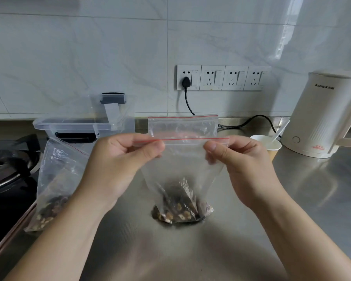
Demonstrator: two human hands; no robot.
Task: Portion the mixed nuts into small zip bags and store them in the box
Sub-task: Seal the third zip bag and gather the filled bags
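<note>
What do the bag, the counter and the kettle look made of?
Bag: thin clear plastic film, glossy and creased, with a red zip line; the nuts show through it. Counter: looks like brushed stainless steel, grey with fine grain and soft reflections. Kettle: cream ribbed shell with a slight sheen, probably plastic, though painted metal cannot be ruled out.

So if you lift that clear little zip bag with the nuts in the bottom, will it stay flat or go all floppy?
Probably floppy: the clear small zip bag with the red seal line is thin, creased film, held up only where the left hand and right hand pinch its top. The mixed nuts sit low, so it would likely sag bottom-heavy. The film looks smooth, perhaps slippery.
</note>
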